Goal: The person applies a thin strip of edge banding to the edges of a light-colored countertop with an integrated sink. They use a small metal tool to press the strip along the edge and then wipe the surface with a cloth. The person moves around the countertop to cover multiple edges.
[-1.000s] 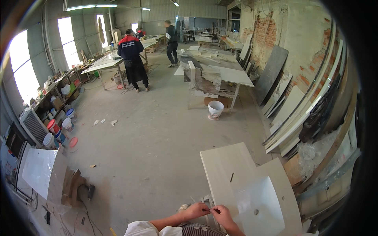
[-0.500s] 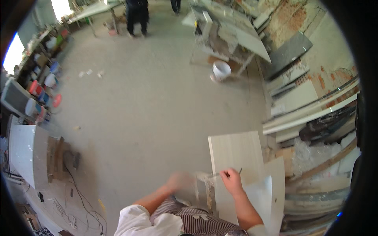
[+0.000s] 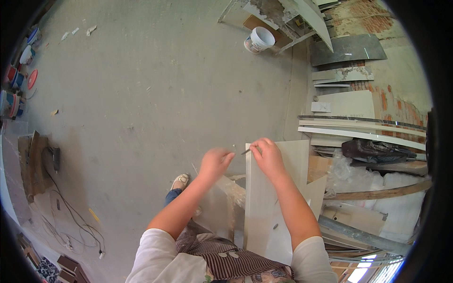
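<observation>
Right hand (image 3: 268,158): fingers pinched on a thin dark pencil-like tool (image 3: 246,151), its tip at the top-left corner of a pale slab (image 3: 266,221). Left hand (image 3: 214,162): loosely curled just beside the tool at 9 o'clock; whether it grips anything cannot be told. Slab: long, flat, smooth, off-white stone or tile, straight-edged, running from the hands toward 6 o'clock. Open room: bare grey concrete floor (image 3: 155,85) from 9 to 12 o'clock, dusty and speckled. Crowded edge at 3 o'clock: stacked panels (image 3: 358,129), flat, white and grey, against a brick wall. White round bucket (image 3: 258,40) at 12 o'clock. Dark cables (image 3: 71,226) at 8 o'clock.
</observation>
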A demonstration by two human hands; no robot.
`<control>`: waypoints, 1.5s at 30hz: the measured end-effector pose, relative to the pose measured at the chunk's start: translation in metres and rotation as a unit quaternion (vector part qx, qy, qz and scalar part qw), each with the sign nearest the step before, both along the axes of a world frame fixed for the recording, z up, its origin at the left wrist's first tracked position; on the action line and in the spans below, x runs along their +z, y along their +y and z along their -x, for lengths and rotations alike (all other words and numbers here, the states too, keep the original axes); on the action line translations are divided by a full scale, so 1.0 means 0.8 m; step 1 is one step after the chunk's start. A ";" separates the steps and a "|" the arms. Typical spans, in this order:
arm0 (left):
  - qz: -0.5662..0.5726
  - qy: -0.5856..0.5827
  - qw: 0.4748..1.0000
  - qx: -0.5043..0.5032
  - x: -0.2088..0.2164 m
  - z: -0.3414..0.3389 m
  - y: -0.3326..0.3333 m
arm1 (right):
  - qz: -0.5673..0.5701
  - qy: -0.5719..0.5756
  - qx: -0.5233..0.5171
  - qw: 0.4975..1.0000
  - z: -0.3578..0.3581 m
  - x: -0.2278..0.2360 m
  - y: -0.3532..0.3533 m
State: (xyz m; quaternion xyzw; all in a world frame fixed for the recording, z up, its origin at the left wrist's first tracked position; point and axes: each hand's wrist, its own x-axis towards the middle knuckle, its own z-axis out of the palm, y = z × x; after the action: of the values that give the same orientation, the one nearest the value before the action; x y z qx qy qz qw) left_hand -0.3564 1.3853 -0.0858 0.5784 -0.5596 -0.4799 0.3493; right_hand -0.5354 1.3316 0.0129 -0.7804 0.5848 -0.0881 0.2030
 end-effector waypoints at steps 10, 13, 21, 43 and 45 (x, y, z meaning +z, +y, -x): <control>-0.182 0.247 0.931 0.199 -0.036 0.094 -0.031 | -0.143 0.067 -0.059 0.986 -0.016 -0.025 -0.054; -0.198 0.270 0.918 0.212 -0.029 0.098 -0.032 | -0.191 0.055 -0.090 0.976 -0.016 -0.024 -0.060; -0.177 0.256 0.920 0.239 -0.029 0.107 -0.032 | -0.203 0.084 -0.059 0.974 -0.011 -0.024 -0.077; 0.045 0.160 0.963 0.210 -0.049 0.104 -0.031 | -0.050 -0.020 0.035 0.998 0.008 -0.018 -0.036; 0.074 0.158 0.964 0.199 -0.049 0.102 -0.028 | -0.015 -0.035 0.063 0.997 0.014 -0.024 -0.028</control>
State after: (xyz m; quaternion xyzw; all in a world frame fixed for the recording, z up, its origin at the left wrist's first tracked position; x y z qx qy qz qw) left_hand -0.4378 1.3626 -0.1251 0.5676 -0.4050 -0.4432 0.5634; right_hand -0.5469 1.3088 -0.0065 -0.8093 0.5281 -0.0935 0.2397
